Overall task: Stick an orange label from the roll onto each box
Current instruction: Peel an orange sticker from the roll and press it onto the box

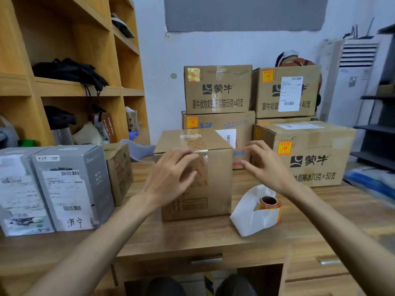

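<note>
Mid-desk [192, 236]: taped box [215, 189], left hand [171, 174] flat against its upper front face, right hand [265, 165] just off its right side, possibly not touching. Right of that box, nearer the front edge: label roll [268, 202] inside a loop of backing paper [250, 216]. Left: two cartons [70, 189] side by side, a smaller box [119, 167] behind them. Behind and to the right: stacked boxes [217, 88], two high. Far left: shelf unit [64, 86].

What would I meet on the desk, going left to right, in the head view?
Leftmost grey box → second grey box → small brown carton → taped cardboard box → roll of orange labels → large labelled carton.
</note>
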A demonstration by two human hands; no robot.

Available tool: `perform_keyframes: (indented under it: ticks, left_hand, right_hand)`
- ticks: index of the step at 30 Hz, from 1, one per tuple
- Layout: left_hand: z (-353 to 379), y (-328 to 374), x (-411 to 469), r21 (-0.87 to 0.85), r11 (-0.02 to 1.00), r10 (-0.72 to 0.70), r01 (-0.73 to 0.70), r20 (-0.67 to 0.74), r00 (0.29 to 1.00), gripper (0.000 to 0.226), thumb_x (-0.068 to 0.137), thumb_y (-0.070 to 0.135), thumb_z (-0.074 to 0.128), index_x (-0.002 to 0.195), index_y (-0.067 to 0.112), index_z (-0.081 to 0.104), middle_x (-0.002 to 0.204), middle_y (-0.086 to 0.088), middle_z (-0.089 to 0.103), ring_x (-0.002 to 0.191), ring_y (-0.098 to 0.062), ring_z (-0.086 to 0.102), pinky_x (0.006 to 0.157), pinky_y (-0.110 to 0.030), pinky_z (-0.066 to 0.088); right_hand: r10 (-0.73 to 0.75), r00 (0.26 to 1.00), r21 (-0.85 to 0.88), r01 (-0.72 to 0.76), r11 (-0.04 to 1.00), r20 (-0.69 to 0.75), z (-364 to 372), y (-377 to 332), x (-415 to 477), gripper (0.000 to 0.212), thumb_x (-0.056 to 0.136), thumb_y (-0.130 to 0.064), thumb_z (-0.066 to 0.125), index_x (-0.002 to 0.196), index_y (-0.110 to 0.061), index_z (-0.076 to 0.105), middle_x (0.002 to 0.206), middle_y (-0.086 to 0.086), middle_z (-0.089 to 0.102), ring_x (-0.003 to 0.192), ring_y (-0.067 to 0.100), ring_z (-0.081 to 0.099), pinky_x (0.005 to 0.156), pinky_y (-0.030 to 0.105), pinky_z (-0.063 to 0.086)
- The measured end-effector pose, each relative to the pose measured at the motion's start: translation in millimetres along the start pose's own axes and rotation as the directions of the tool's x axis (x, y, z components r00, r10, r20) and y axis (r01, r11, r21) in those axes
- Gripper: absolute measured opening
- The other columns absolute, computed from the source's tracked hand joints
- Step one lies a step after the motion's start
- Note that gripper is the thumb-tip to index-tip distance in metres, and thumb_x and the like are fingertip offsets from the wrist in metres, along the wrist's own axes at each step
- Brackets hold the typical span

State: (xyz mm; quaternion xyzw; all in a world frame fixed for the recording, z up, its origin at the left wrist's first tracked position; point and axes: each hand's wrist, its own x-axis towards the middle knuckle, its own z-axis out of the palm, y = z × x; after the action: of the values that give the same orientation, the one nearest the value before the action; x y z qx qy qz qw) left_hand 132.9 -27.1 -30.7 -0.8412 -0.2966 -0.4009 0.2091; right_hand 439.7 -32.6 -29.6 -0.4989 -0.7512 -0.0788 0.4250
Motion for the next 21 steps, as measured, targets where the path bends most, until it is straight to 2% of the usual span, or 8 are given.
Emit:
perform_keyframes:
  ticks: [4, 8, 11, 14, 16, 17, 19, 21]
  left_hand:
    - [49, 52, 11, -0.112, 0.987, 0.130, -0.117, 0.125, 0.984, 0.042, 0.089, 0.029, 0.070, 0.128, 0.015, 0.062, 0.126, -0.002, 0.062, 0.119, -0.018, 0.055, 0.098, -0.036, 0.049]
    - [96, 98, 22, -0.229, 0.973, 0.101, -0.025, 0.327, 0.939, 0.043, 0.094, 0.038, 0.064, 0.132, 0.017, 0.059, 0.127, 0.001, 0.061, 0.116, -0.016, 0.052, 0.097, -0.036, 0.046]
    - [120, 122, 26, -0.250, 0.965, 0.052, 0.072, 0.457, 0.888, 0.041, 0.095, 0.048, 0.061, 0.124, 0.020, 0.059, 0.121, 0.003, 0.059, 0.110, -0.015, 0.049, 0.095, -0.035, 0.042]
    - [135, 138, 28, -0.259, 0.944, -0.035, 0.206, 0.541, 0.841, 0.038, 0.092, 0.051, 0.063, 0.114, 0.020, 0.059, 0.117, 0.003, 0.060, 0.108, -0.018, 0.051, 0.092, -0.037, 0.039]
    - [146, 143, 27, -0.263, 0.920, -0.099, 0.291, 0.562, 0.821, 0.034, 0.089, 0.052, 0.062, 0.105, 0.022, 0.059, 0.108, 0.005, 0.060, 0.100, -0.018, 0.054, 0.087, -0.039, 0.042]
    - [150, 145, 26, -0.268, 0.904, -0.129, 0.333, 0.572, 0.810, 0.030, 0.088, 0.050, 0.061, 0.100, 0.023, 0.058, 0.102, 0.006, 0.060, 0.094, -0.018, 0.056, 0.084, -0.040, 0.045]
    - [158, 147, 23, -0.286, 0.868, -0.171, 0.407, 0.597, 0.784, 0.018, 0.086, 0.040, 0.059, 0.096, 0.024, 0.057, 0.096, 0.003, 0.061, 0.090, -0.020, 0.057, 0.082, -0.042, 0.050]
    - [161, 146, 19, -0.316, 0.840, -0.177, 0.441, 0.610, 0.773, 0.013, 0.089, 0.027, 0.055, 0.101, 0.025, 0.059, 0.097, 0.000, 0.063, 0.093, -0.021, 0.057, 0.080, -0.042, 0.052]
  right_hand:
    - [0.102, 0.989, -0.063, -0.095, 0.993, 0.106, -24, 22, -30, 0.006, 0.088, -0.023, 0.071, 0.088, -0.018, 0.067, 0.092, -0.004, 0.062, 0.079, 0.008, 0.057, 0.068, 0.027, 0.042]
    - [0.264, 0.929, -0.160, -0.228, 0.960, 0.260, -31, 48, -61, 0.008, 0.084, -0.032, 0.072, 0.080, -0.030, 0.065, 0.075, -0.009, 0.065, 0.062, 0.002, 0.055, 0.061, 0.031, 0.043]
    - [0.290, 0.898, -0.135, -0.260, 0.956, 0.332, -31, 59, -77, 0.004, 0.084, -0.031, 0.073, 0.085, -0.030, 0.070, 0.078, -0.011, 0.068, 0.059, 0.002, 0.055, 0.061, 0.030, 0.043]
    - [0.278, 0.886, -0.072, -0.271, 0.960, 0.371, -28, 59, -87, 0.012, 0.085, -0.016, 0.071, 0.094, -0.023, 0.074, 0.083, -0.013, 0.068, 0.065, -0.002, 0.057, 0.062, 0.019, 0.042]
    - [0.306, 0.866, -0.041, -0.316, 0.948, 0.396, -24, 58, -91, 0.018, 0.086, -0.012, 0.068, 0.099, -0.022, 0.074, 0.086, -0.010, 0.070, 0.059, 0.000, 0.056, 0.061, 0.021, 0.046]
    - [0.316, 0.857, -0.039, -0.329, 0.943, 0.406, -23, 58, -92, 0.020, 0.085, -0.011, 0.068, 0.100, -0.022, 0.073, 0.084, -0.009, 0.069, 0.056, 0.000, 0.055, 0.060, 0.022, 0.046]
    - [0.323, 0.848, -0.054, -0.332, 0.942, 0.420, -19, 59, -95, 0.023, 0.082, -0.008, 0.068, 0.101, -0.018, 0.073, 0.077, -0.016, 0.064, 0.058, -0.007, 0.055, 0.059, 0.013, 0.041]
    - [0.332, 0.849, -0.071, -0.334, 0.940, 0.411, -17, 59, -97, 0.023, 0.081, -0.008, 0.068, 0.103, -0.016, 0.072, 0.071, -0.021, 0.058, 0.061, -0.012, 0.054, 0.058, 0.010, 0.039]
